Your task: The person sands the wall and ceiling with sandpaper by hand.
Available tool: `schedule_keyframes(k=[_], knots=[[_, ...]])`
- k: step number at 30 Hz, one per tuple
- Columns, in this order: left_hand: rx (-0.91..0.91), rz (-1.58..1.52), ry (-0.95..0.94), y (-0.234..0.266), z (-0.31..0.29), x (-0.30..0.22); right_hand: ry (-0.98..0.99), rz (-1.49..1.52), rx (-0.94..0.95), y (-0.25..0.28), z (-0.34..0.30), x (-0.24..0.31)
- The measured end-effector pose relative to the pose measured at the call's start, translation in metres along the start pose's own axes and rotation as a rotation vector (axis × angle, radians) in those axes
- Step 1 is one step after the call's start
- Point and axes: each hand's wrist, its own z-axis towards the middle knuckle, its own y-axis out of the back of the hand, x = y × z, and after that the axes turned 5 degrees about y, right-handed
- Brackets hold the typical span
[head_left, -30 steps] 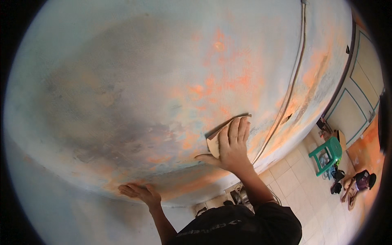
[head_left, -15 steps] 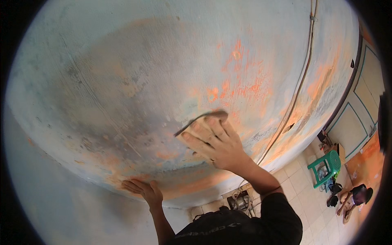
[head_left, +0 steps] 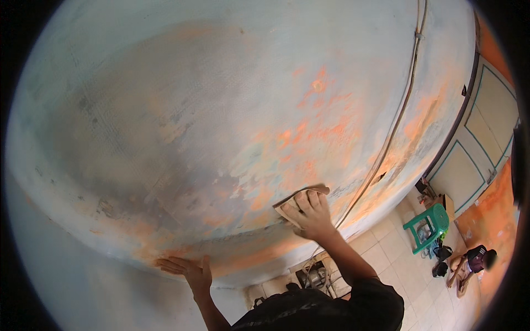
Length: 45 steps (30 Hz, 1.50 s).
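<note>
While the stained wall (head_left: pixel 165 110) is touched by the left hand (head_left: pixel 185 270), a sandpaper sheet (head_left: pixel 286 206) is covered by the right hand (head_left: pixel 312 214).
The left hand is laid with fingers extended and thumb apart; up and to its right, the sheet is pressed against the wall under the nearer right hand's spread fingers, its long axis slanted from lower left to upper right; farther right, a cable (head_left: pixel 409 85) is run along the wall.

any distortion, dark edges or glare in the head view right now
Head view: the fisheye makes the wall bulge and its straight edges curve near the rim; head view: the corners are black; head view: no harsh glare on the wall, light looks soft; head view: the left hand is clear enough to tell its fingers apart.
</note>
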Motion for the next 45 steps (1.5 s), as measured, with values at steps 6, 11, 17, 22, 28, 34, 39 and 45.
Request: schedule_keyframes(k=[6,11,17,22,28,34,39,45], knots=[[0.384,-0.158,0.358,-0.010,-0.011,0.010,-0.361,0.163,-0.377,0.045,0.034,-0.097],[0.086,-0.047,0.138,-0.016,-0.014,0.008,-0.537,0.090,-0.397,0.024,0.036,-0.056],[0.004,-0.002,-0.008,-0.007,-0.009,0.001,-0.191,0.210,0.096,-0.016,-0.026,0.057],[-0.006,-0.011,-0.019,0.000,-0.009,0.003,0.055,0.144,-0.014,0.043,0.058,-0.015],[-0.032,-0.003,-0.063,-0.003,-0.005,0.005,0.535,0.151,-0.050,0.067,0.143,0.007],[0.001,-0.034,-0.027,-0.004,-0.008,0.007,0.893,0.177,0.039,0.082,0.178,0.013],[-0.039,-0.005,-0.087,-0.011,-0.011,0.020,0.574,0.069,-0.230,0.106,0.215,-0.003],[-0.022,-0.018,-0.081,-0.006,-0.008,0.012,1.039,0.370,0.240,0.063,0.178,0.037]])
